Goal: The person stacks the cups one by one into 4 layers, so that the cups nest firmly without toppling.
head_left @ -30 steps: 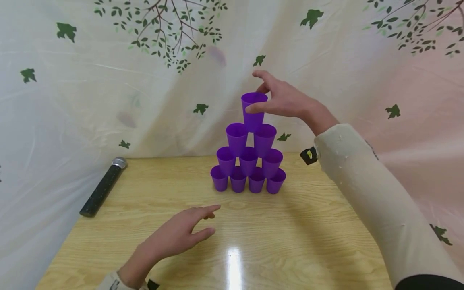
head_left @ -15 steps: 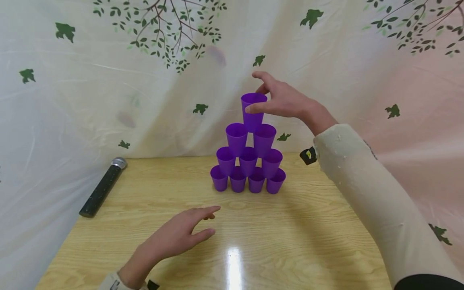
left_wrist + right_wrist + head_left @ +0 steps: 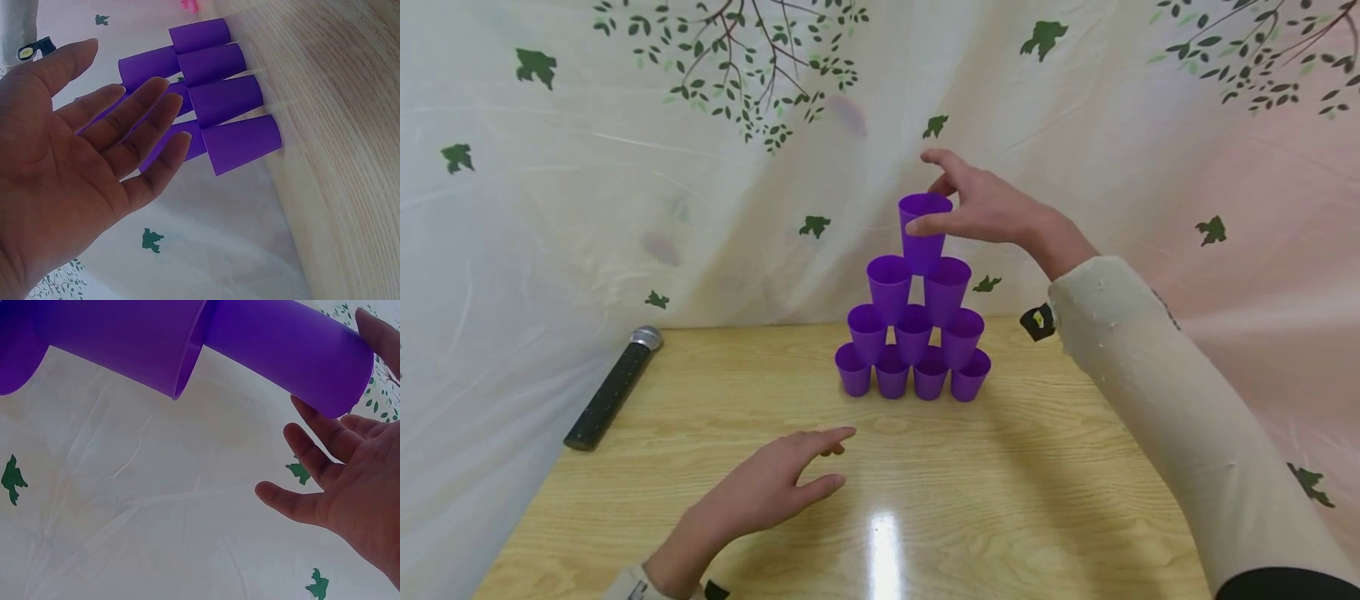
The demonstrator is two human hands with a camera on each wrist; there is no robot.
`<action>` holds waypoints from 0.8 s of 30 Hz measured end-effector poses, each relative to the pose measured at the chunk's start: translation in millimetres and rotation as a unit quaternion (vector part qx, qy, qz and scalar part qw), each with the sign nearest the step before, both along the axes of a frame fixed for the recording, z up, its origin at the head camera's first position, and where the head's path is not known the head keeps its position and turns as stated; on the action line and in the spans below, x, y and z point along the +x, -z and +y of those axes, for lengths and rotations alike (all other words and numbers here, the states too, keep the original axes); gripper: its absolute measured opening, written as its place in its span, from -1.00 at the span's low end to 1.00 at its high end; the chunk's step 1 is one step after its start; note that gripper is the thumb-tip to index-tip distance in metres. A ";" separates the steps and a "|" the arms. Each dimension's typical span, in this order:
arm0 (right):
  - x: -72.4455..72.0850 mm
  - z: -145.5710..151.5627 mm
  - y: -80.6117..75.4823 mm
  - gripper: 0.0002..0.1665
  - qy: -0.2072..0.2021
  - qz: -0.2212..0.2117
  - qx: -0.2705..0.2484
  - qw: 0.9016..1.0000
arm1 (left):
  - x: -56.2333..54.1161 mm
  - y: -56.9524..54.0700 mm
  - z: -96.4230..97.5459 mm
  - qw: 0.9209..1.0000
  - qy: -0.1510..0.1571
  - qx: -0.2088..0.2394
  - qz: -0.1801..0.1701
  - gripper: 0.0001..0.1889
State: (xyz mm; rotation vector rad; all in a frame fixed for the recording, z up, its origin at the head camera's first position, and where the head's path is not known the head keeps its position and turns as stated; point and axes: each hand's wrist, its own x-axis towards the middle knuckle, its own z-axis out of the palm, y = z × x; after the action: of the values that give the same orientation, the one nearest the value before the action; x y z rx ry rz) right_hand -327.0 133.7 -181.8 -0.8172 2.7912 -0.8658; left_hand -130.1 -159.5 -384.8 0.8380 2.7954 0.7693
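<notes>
Purple cups stand mouth up in a four-level pyramid, narrowing from a bottom row of several cups point(image 3: 892, 382) to a single top cup point(image 3: 923, 252). My right hand point(image 3: 992, 207) is at that top cup, thumb across its front and other fingers behind the rim. Seen from the right wrist, the thumb point(image 3: 379, 339) and a fingertip lie on opposite sides of the cup point(image 3: 290, 350), pinching it near its mouth, while other fingers spread away. My left hand point(image 3: 767, 482) hovers in front of the pyramid, palm facing it, fingers relaxed and holding nothing point(image 3: 87, 144).
A black microphone point(image 3: 612, 392) with a silver head lies at the left of the wooden table point(image 3: 715, 375). Behind the table hangs a pale curtain point(image 3: 737, 217) printed with leaves and branches. A small pink thing point(image 3: 189, 5) shows at the top of the left wrist view.
</notes>
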 end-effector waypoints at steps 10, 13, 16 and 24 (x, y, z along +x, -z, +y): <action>0.9 0.4 0.6 0.26 -0.003 -0.004 0.002 1.000 | 0.1 2.3 0.1 1.000 -0.005 0.000 -0.002 -0.45; 0.7 0.6 0.1 0.26 -0.004 -0.002 0.002 1.000 | -0.4 3.1 0.5 1.000 -0.009 0.000 -0.005 -0.45; 1.1 0.7 -0.5 0.27 -0.005 -0.001 0.002 1.000 | -0.8 3.8 0.6 1.000 -0.009 -0.001 -0.005 -0.45; 1.6 1.4 0.2 0.26 -0.006 0.000 -0.001 1.000 | -0.4 4.2 -0.5 1.000 -0.015 -0.006 -0.013 -0.43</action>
State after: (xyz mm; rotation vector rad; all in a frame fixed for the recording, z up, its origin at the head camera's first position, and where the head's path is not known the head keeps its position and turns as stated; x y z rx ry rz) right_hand -325.3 135.2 -182.0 -0.8335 2.7827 -0.8673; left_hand -130.5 -160.0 -389.0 0.7785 2.7928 0.7616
